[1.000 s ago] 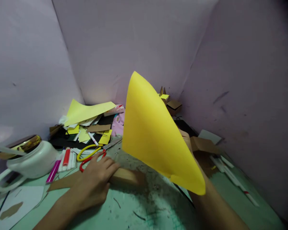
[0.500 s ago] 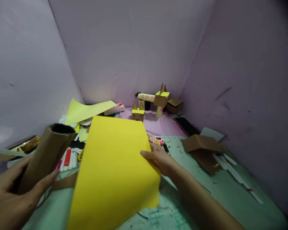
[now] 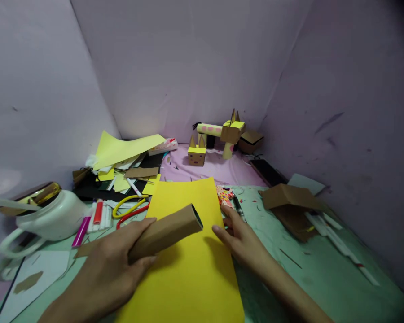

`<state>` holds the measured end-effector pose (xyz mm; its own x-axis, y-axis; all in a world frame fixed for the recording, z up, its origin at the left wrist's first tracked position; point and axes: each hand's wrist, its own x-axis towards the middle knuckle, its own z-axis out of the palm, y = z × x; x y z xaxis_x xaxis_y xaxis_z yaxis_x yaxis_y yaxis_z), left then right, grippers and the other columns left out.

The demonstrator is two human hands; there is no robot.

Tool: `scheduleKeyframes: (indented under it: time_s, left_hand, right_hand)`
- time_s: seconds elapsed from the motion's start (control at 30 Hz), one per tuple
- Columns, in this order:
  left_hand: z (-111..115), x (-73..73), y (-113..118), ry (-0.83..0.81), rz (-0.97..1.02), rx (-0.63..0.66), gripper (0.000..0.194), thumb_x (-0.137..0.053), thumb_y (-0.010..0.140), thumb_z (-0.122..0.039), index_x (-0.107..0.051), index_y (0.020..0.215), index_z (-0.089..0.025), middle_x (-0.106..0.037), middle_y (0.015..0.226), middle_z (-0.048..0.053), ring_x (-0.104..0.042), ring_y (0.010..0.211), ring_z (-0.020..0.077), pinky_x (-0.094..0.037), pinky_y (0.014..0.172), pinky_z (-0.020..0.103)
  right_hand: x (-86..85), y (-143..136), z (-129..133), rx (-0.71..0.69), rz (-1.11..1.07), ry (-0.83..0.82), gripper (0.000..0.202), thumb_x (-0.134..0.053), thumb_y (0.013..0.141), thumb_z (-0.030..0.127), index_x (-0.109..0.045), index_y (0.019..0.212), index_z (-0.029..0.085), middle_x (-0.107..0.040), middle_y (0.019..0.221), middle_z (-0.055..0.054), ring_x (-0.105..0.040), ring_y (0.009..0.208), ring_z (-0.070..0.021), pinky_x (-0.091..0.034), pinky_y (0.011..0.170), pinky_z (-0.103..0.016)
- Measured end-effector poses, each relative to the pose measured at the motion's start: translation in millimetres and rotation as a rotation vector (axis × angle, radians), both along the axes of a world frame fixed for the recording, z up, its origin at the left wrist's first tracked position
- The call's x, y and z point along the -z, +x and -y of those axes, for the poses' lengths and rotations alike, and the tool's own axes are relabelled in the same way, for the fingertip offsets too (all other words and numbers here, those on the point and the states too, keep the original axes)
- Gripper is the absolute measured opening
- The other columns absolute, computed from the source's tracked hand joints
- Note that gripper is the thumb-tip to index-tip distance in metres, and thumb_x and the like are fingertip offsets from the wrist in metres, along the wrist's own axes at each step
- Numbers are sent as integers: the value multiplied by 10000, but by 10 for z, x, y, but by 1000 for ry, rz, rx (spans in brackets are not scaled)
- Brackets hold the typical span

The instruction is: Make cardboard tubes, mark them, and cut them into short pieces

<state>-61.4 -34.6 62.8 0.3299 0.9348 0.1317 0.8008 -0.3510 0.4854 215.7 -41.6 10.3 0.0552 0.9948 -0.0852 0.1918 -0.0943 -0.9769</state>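
A brown cardboard tube [image 3: 168,233] is in my left hand [image 3: 109,258], the fingers wrapped round its near end. Its open end tilts up and to the right above a yellow sheet of paper [image 3: 195,278]. The sheet lies lengthwise in front of me, its lower end cut off by the view. Along its right edge is my right hand [image 3: 239,235], thumb and fingers apart, the thumb tip near the edge. Yellow-handled scissors [image 3: 126,208] and a red-handled pair [image 3: 123,220] lie left of the sheet, partly covered by it.
White markers [image 3: 103,217] and a white mug [image 3: 55,215] stand left. Paper scraps [image 3: 121,181] pile up behind them. At the back are a small cardboard head [image 3: 196,158] and a spotted paper animal [image 3: 230,133]. A folded cardboard piece [image 3: 289,199] and a phone [image 3: 267,172] are right.
The yellow sheet has come down flat on the table. My right hand has loosened from its edge. My left hand has carried the tube rightward over the sheet, tipping it from upright toward level.
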Motion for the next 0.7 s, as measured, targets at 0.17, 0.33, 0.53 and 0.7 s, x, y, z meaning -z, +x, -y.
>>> scheduleKeyframes:
  time_s: [0.17,0.33,0.53,0.7]
  left_hand:
    - [-63,118,141,-314,-148,102,638,-613,733,-312,-463,1352,-308,-591,1324,47,-552,1182,303,-430,1001,468]
    - [-83,114,54,-402,-161,195,786,-643,690,-258,-361,1420,-339,-413,1481,29,-369,1350,291,-284,1127,475]
    - [-83,160,-171,-429,-93,156,761,-644,689,-282,-387,1405,-295,-394,1493,64,-346,1363,309,-250,1138,498]
    - [-126,205,-204,-336,66,82,501,-601,733,-321,-575,1229,-251,-596,1286,67,-531,1181,303,-387,1037,445]
  right_hand:
    - [20,-4,357,-11,35,-109,756,-586,721,308,-281,1404,195,-567,1275,-143,-664,892,-238,-526,788,-398]
    - [166,-15,420,-17,-26,-85,695,-571,729,268,-314,1370,202,-587,1241,-140,-647,931,-234,-515,839,-401]
    - [198,2,415,21,-72,-79,664,-628,737,275,-363,1343,210,-636,1156,-123,-658,911,-225,-538,810,-367]
    - [182,-35,308,-28,10,-2,596,-585,768,267,-412,1333,191,-645,1156,-137,-666,914,-220,-545,816,-375]
